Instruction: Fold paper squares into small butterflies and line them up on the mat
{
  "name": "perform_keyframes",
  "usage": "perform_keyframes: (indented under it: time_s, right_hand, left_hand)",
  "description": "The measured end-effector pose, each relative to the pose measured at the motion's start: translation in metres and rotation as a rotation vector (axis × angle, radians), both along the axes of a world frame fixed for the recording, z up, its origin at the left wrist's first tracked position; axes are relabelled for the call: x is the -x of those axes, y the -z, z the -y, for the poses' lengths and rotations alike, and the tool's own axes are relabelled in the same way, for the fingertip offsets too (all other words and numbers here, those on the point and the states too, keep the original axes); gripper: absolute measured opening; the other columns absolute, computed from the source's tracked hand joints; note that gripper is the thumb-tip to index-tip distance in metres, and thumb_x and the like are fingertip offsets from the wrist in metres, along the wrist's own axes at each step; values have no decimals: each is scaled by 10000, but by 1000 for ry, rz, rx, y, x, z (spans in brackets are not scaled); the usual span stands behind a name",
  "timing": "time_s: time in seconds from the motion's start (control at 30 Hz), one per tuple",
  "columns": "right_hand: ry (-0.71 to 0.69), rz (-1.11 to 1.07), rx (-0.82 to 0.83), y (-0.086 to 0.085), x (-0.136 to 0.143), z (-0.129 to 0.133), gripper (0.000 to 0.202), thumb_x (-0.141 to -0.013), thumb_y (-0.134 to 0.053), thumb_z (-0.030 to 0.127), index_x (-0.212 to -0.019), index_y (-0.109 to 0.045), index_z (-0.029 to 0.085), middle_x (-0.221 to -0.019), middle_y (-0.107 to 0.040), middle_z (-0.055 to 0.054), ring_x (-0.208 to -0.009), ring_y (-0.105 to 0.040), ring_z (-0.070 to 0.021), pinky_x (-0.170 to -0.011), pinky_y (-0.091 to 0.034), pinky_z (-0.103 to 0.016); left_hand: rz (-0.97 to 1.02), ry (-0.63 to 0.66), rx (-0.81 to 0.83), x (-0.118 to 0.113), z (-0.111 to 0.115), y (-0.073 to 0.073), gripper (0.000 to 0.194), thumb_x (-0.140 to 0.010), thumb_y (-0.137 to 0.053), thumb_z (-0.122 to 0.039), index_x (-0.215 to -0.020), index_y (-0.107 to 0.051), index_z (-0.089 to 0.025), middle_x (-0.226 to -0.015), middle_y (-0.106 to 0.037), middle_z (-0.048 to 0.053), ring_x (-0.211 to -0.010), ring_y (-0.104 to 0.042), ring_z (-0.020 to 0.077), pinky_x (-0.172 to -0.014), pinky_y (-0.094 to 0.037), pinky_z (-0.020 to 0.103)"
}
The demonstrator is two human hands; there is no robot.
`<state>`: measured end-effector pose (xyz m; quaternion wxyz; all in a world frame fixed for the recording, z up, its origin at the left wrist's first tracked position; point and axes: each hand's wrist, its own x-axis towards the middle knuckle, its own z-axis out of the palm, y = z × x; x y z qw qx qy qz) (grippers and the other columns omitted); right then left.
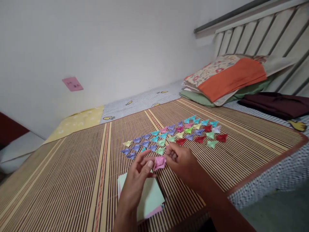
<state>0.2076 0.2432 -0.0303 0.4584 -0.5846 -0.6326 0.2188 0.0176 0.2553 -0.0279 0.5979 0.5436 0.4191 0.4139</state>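
Note:
A small pink folded paper boat (159, 163) is held between my two hands above the striped mat. My left hand (139, 172) pinches its left side between thumb and fingers. At its right end, my right hand (180, 158) has its fingers curled in and closed on the paper's edge. Below my left hand lies a stack of square paper (152, 196), pale green on top with pink showing beneath; my wrist hides part of it. Just beyond my hands stand rows of small folded paper boats (180, 135) in blue, teal, green, yellow, pink and red.
The striped bamboo mat (79, 174) covers the bed. At the far right are stacked pillows and bedding (231, 79) beside a dark folded cloth (277, 104). A headboard (260, 35) rises behind them. A pink note (72, 83) is on the white wall.

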Motion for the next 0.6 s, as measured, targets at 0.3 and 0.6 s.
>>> perform_keyframes:
  time_s: [0.3,0.6]
  right_hand:
    - [-282,185,-115,-24,19,-7,180,-848,-556,96,-722,-511,217,-636,-552,38,-580,-479,-130,-560,-330,-263]
    - [-312,52,-212,-13,27,-5,130,-914,-582,87,-876,-636,199,-828,-606,5,-737,-563,-147,-678,-421,-274]
  left_hand:
    - [327,123,191,-5,-4,9,390,-811,-825,-435,-1079,-761,-159,-887,-759,91,-714,-721,183,-526,-556,221]
    - [473,-181,207,-7,-4,4,391,-788,-846,-385,-1099,-769,-161,-969,-749,69,-826,-703,165,-648,-567,225]
